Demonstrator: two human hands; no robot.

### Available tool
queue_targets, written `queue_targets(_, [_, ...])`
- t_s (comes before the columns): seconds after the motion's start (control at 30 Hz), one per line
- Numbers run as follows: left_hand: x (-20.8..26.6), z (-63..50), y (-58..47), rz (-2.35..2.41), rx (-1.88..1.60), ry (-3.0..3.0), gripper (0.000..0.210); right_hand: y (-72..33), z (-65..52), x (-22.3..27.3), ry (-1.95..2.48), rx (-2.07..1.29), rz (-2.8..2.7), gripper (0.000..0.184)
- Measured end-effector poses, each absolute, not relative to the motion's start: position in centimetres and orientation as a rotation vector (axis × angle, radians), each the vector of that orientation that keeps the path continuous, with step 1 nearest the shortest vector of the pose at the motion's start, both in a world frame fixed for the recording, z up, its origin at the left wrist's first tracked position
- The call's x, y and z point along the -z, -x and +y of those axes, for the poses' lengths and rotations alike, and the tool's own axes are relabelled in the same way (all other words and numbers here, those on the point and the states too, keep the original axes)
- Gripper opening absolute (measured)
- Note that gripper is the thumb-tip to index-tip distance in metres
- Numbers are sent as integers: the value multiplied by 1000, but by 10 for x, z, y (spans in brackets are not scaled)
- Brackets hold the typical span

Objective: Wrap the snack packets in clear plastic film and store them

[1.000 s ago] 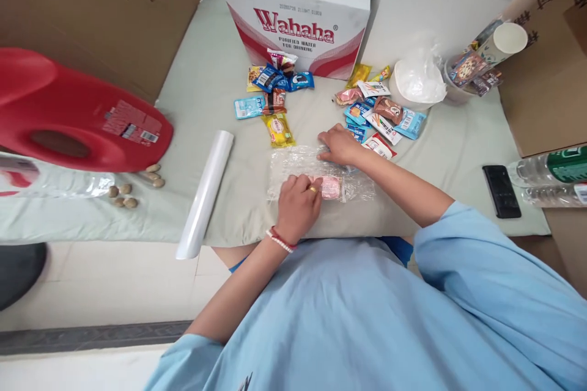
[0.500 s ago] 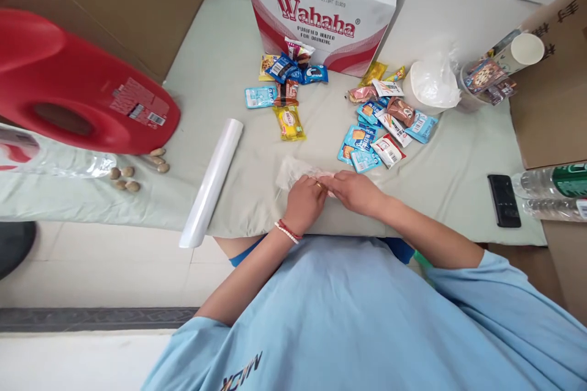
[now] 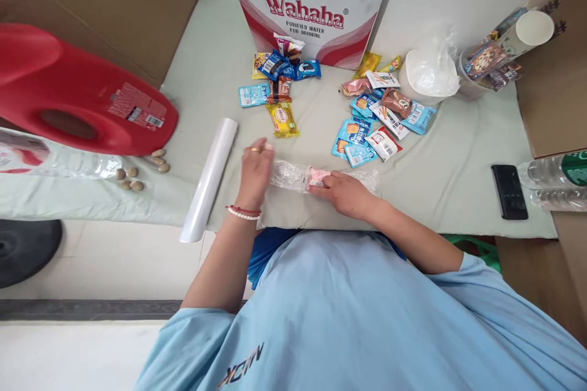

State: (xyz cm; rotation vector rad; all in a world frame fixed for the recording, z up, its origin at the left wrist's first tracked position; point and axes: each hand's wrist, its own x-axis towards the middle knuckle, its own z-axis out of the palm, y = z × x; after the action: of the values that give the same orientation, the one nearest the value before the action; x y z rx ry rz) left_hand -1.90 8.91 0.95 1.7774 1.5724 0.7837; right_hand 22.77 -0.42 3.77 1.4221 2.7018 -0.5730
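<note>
A pink packet (image 3: 316,178) lies on the cloth near the table's front edge, with crinkled clear plastic film (image 3: 288,175) spreading out on both sides of it. My right hand (image 3: 347,194) grips the packet's right part, fingertips pressed on it and the film. At the film's left end is my left hand (image 3: 255,172), raised slightly with its fingers curled together and a little blurred; the film's edge runs up to it. A white roll (image 3: 210,183) of plastic film lies slanted just left of that hand.
Several snack packets (image 3: 385,143) lie in two groups before the Wahaha box (image 3: 312,6). A white bowl (image 3: 415,82) holding plastic stands behind. At left are a red jug (image 3: 92,95) and several brown nuts (image 3: 132,171); at right, a black phone (image 3: 509,192) and bottles (image 3: 557,171).
My left hand has come away from the packet, moving left and slightly up. The pink packet and the film are now more exposed. My right hand stays at the packet.
</note>
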Motion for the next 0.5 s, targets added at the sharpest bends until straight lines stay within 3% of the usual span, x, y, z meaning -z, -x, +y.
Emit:
queue_targets(0.13, [-19,85,7,1508,-407,-1998,34,-229,-1,-39,-1436,643,2717,50])
queue_targets(0.3, [-51,60,-9,1412,-465,-1828,16,-228,4,-39,-1398,695,2721,45])
queue_targets(0.5, [-52,38,-58,1252,-458,-1729,26,-240,-5,-42,-1358,852,2878,33])
